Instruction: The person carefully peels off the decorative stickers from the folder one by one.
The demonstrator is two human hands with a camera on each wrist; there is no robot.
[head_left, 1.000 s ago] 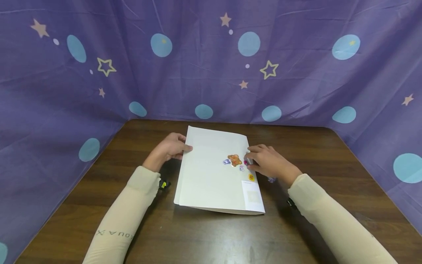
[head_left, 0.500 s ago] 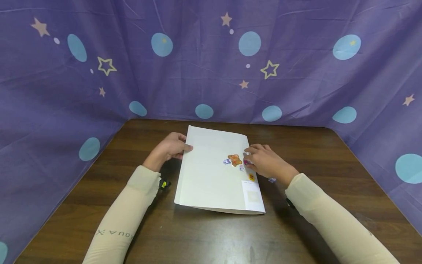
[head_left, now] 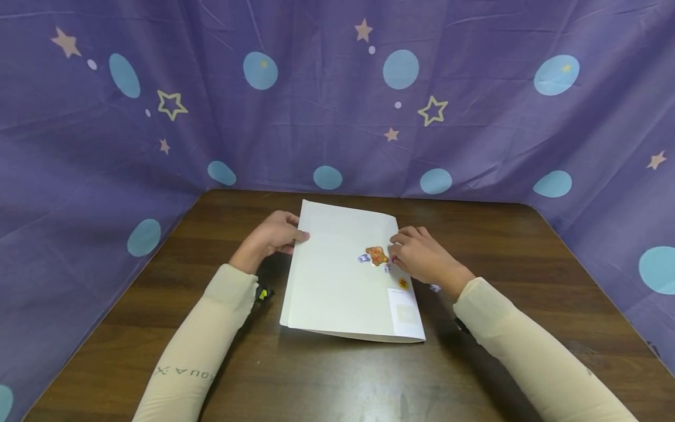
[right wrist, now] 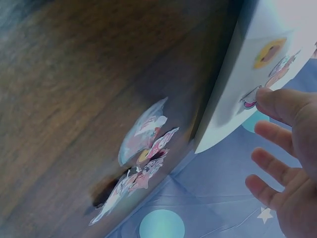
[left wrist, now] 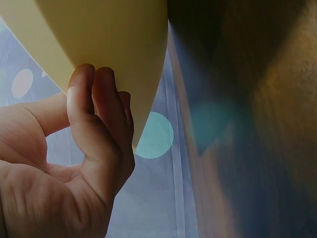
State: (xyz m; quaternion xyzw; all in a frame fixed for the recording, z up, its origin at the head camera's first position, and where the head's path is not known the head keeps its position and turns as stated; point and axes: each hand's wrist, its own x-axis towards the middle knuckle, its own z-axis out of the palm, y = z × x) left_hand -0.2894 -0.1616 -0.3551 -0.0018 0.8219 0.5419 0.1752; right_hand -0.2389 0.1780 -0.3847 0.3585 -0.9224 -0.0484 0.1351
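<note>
A white paper folder (head_left: 337,287) stands slightly bowed above the table in the head view. My left hand (head_left: 273,233) pinches its left edge, thumb on top and fingers (left wrist: 106,99) behind. At the folder's right side, my right hand (head_left: 424,255) holds a small sticker with pink on it (right wrist: 249,101) against the surface. Most of that sticker is hidden by the fingers in the head view. A brown bear sticker (head_left: 377,255), a small blue-white sticker (head_left: 364,258), a small pale sticker (head_left: 388,268) and an orange-yellow sticker (head_left: 403,283) are on the folder nearby.
Several loose stickers (right wrist: 143,173) and a clear plastic piece (right wrist: 141,129) lie on the brown wooden table (head_left: 337,381), right of the folder. A white label (head_left: 404,313) marks its lower right corner. A purple patterned curtain (head_left: 295,140) hangs behind.
My right hand has shifted slightly left, bringing the pink sticker further onto the folder beside the bear. My left hand keeps its hold on the left edge.
</note>
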